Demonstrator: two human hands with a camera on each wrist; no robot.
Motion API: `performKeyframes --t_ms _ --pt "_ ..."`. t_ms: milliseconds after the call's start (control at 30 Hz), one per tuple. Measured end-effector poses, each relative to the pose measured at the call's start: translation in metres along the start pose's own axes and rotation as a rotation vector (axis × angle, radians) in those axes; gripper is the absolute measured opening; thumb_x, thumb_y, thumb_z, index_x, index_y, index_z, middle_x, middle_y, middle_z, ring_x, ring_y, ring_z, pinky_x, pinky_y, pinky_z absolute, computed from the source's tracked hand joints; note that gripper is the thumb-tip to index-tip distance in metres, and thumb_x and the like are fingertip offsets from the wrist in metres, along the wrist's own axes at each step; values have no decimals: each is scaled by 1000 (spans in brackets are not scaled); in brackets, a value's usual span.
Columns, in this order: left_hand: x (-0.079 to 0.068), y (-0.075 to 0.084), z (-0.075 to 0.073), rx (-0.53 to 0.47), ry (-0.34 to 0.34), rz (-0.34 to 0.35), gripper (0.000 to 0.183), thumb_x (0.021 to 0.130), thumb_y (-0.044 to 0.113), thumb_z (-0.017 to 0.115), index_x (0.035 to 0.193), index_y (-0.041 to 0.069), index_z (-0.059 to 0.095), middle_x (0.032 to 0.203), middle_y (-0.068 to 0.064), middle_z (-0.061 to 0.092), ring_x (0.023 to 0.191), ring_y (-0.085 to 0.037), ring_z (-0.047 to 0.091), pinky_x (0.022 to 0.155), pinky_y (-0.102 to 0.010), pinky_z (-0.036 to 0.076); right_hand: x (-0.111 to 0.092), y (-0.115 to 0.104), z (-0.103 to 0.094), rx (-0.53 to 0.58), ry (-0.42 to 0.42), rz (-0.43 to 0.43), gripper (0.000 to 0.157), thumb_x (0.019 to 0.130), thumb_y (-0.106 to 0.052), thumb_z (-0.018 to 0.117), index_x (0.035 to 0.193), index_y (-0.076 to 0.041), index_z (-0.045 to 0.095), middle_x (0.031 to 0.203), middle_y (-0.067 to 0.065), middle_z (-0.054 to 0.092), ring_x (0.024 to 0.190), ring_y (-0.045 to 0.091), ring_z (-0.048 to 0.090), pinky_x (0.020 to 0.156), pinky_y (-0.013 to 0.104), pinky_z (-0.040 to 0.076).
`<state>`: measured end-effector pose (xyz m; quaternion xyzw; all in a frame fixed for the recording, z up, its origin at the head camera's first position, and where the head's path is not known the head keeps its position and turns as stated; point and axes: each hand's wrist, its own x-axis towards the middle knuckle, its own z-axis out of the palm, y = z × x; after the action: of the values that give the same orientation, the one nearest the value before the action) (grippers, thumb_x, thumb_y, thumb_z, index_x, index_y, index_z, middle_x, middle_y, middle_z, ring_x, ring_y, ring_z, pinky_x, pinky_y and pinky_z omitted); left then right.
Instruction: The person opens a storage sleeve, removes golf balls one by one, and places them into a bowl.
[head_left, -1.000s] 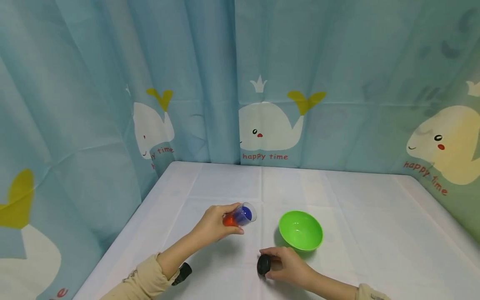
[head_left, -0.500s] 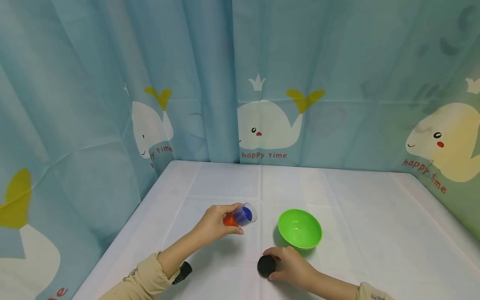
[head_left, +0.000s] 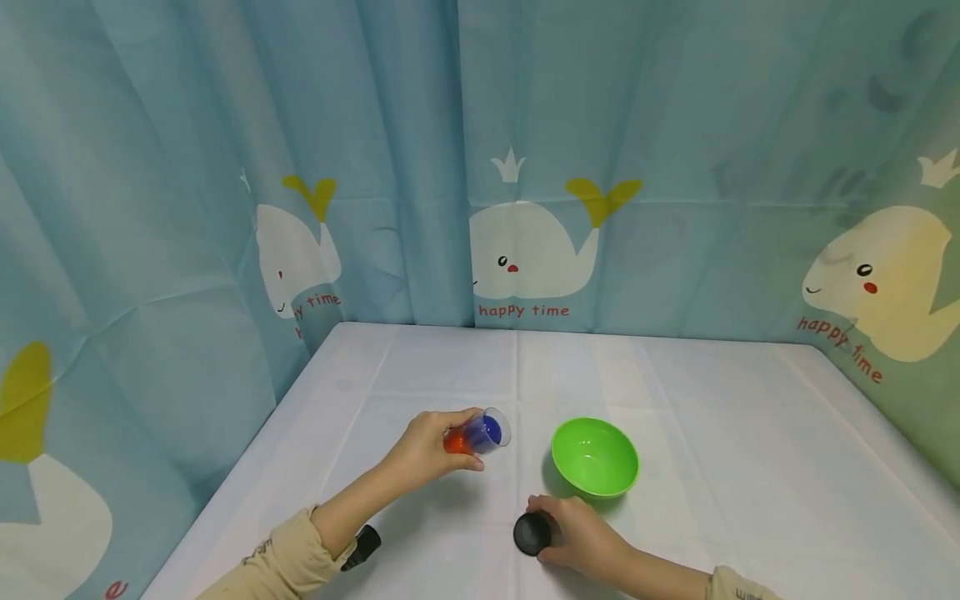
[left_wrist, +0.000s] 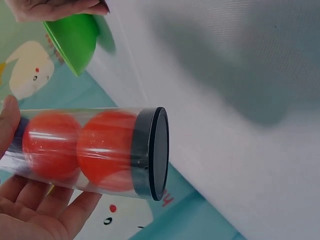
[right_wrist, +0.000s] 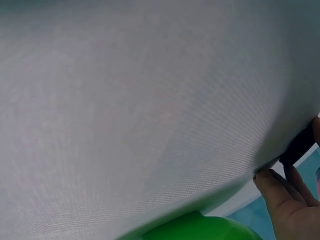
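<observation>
My left hand [head_left: 427, 448] grips a clear plastic tube [head_left: 477, 433] above the table, its rim facing right and no lid on that end. Inside show a blue ball [head_left: 491, 429] and orange balls [left_wrist: 107, 150]. In the left wrist view a black cap [left_wrist: 151, 154] covers the tube's other end. My right hand [head_left: 588, 537] pinches a round black lid [head_left: 532, 534] near the table, its round face turned toward the head camera. In the right wrist view the lid [right_wrist: 300, 145] is a dark shape between thumb and fingers.
A green bowl [head_left: 595, 458] stands on the white-covered table [head_left: 712, 467], just beyond my right hand. A black object [head_left: 363, 546] shows partly from behind my left forearm. A blue whale-print curtain [head_left: 405, 167] hangs behind and beside the table.
My right hand has turned the black lid from nearly edge-on to face the head camera. The left hand keeps its hold on the tube. The head view has shifted slightly.
</observation>
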<state>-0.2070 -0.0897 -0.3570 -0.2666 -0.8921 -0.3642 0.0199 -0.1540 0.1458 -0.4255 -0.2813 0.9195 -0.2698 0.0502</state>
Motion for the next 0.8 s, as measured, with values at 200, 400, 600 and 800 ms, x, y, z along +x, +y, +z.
performKeyframes --t_ms 200,400,600,800 --pt "0 1 0 -3 -10 -2 64 70 21 82 125 -2 59 118 -18 65 104 -29 65 89 -41 51 -1 1 1 -19 7 -39 50 63 -7 84 108 3 63 108 14 69 101 27 65 88 35 52" --pt "0 1 0 -13 -15 -4 64 70 22 82 125 -2 59 118 -18 65 103 -28 65 89 -41 51 -2 0 -2 -9 -10 -18 54 65 -10 84 112 5 62 110 15 68 103 29 63 89 37 51" --pt "-1 1 0 -5 -26 -6 63 70 21 82 125 -1 60 117 -17 66 102 -27 65 88 -40 52 -5 -1 -6 22 11 -23 51 69 -12 81 113 5 62 111 14 68 102 27 64 87 35 52" --pt "0 3 -3 19 -29 10 62 70 21 82 124 0 60 115 -15 67 96 -20 64 84 -34 53 -7 -1 -13 110 52 -31 44 73 -10 78 111 6 62 106 14 68 90 25 64 76 30 54"
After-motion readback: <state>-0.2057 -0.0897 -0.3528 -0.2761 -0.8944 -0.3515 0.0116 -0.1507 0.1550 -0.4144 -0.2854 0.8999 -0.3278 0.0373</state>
